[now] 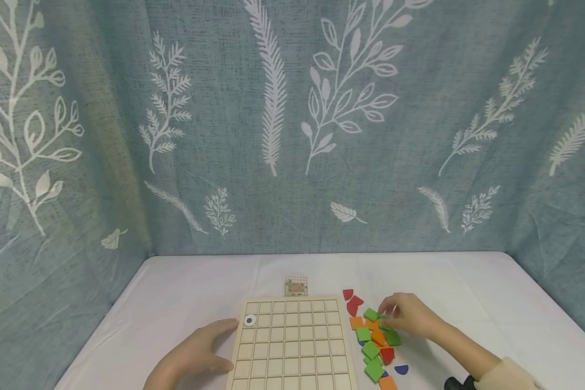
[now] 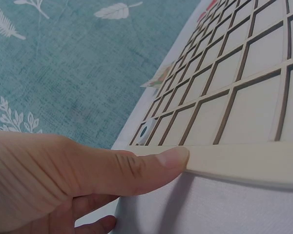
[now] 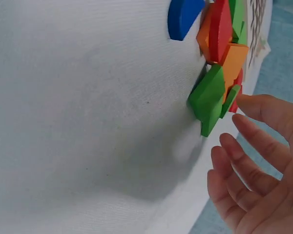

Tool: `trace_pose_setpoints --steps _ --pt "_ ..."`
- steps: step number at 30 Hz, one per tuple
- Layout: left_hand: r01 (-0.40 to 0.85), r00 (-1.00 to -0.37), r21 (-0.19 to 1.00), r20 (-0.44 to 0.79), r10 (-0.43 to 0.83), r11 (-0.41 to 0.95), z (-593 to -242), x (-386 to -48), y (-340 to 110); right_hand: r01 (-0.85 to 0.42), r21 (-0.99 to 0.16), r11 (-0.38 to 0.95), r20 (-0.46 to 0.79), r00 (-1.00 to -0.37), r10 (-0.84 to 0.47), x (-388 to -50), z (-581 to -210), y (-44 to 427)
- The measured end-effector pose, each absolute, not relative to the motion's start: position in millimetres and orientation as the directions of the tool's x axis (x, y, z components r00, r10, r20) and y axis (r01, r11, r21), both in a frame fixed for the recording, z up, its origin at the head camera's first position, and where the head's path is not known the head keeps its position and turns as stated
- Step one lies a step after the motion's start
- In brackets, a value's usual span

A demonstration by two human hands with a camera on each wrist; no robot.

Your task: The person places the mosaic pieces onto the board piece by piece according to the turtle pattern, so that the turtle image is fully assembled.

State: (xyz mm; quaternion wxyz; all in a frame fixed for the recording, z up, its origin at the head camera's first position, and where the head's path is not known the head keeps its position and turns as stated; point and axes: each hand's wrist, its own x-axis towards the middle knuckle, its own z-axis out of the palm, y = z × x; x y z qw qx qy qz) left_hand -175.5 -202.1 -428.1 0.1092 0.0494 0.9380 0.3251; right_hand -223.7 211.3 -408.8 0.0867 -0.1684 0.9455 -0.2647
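A pale wooden grid board (image 1: 294,298) lies on the white table, with one white round piece with a dark centre (image 1: 250,320) in a cell near its upper left corner. My left hand (image 1: 195,352) touches the board's left edge, thumb and fingers spread apart along it. In the left wrist view the thumb (image 2: 158,163) rests against the rim. To the board's right is a pile of coloured pieces, among them green tiles (image 1: 370,350) and orange tiles (image 1: 378,338). My right hand (image 1: 409,314) hovers at the pile's far right side, fingers loosely bent; the right wrist view shows nothing gripped.
Behind the board lies a small picture card (image 1: 296,286). Several red pieces (image 1: 353,304) sit near the board's upper right corner. A blue half-round piece (image 1: 402,369) lies apart at the right. A patterned blue-green curtain (image 1: 292,216) hangs around the table.
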Motion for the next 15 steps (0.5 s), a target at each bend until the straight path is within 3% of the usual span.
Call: trace_pose_setpoints --steps 9,15 --pt "0.021 -0.972 0.611 -0.174 0.159 0.791 -426.1 -174.4 -199.9 -0.335 -0.512 0.791 -0.056 -0.906 -0.42 -220.2 -408.9 215.1" --pt "0.024 -0.972 0.61 -0.173 0.162 0.792 -426.9 -174.4 -201.1 -0.305 -0.521 0.797 -0.09 -0.909 -0.407 -220.8 -412.5 214.9"
